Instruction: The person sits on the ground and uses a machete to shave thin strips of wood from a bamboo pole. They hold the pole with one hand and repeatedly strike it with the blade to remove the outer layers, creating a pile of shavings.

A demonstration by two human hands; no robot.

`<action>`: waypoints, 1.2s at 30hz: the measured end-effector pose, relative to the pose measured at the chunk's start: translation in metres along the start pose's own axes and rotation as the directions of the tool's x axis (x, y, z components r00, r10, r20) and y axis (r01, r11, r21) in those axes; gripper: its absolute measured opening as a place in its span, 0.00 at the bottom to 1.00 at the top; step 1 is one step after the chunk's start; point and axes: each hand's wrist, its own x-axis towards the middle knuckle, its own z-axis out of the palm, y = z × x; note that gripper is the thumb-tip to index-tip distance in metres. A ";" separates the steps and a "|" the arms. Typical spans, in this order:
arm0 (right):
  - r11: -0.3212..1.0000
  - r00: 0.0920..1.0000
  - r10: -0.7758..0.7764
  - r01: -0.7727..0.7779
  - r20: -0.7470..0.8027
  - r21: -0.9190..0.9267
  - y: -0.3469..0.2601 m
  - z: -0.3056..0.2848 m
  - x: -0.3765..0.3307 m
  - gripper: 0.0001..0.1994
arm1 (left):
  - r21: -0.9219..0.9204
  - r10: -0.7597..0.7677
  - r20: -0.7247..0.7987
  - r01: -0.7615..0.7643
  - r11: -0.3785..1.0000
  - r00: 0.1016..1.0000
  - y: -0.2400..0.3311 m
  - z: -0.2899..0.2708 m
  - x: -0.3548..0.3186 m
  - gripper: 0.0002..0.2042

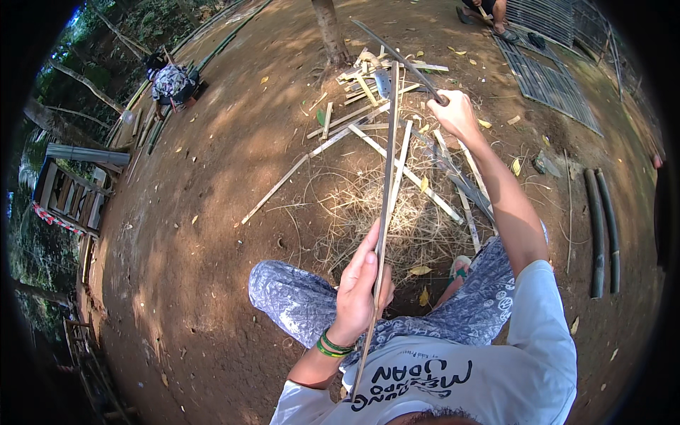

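My left hand (361, 287) is closed around the lower part of a long, narrow bamboo strip (389, 163), which stands nearly upright in front of my body, its lower end against my shirt. My right hand (455, 113) grips a long-bladed knife (400, 58) by its handle. The dark blade slants up and to the left, crossing near the strip's top end; I cannot tell whether they touch. Below, between my legs and beyond, lies a heap of thin curly shavings (354, 212) with several pale split strips (411, 173) across it.
A pile of cut bamboo pieces (365, 88) lies by a tree trunk (331, 32). Two dark bamboo poles (596, 234) rest at right, below a slatted panel (552, 81). One person (171, 83) crouches far left; another person's legs (499, 13) show at top right.
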 end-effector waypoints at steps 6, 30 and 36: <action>0.991 0.991 0.116 -0.112 -0.067 0.070 0.019 -0.011 0.019 0.16 | -0.261 -0.020 0.114 0.049 0.964 0.993 0.004 -0.009 0.001 0.27; 0.806 0.991 0.007 0.072 -0.131 0.588 -0.048 -0.017 0.003 0.10 | 0.043 -0.139 0.171 0.133 0.990 0.975 -0.032 -0.049 0.005 0.27; 0.939 0.983 -0.022 0.083 -0.182 0.333 -0.062 -0.034 -0.029 0.14 | -0.003 -0.159 0.068 0.160 0.987 0.985 -0.022 -0.041 0.009 0.26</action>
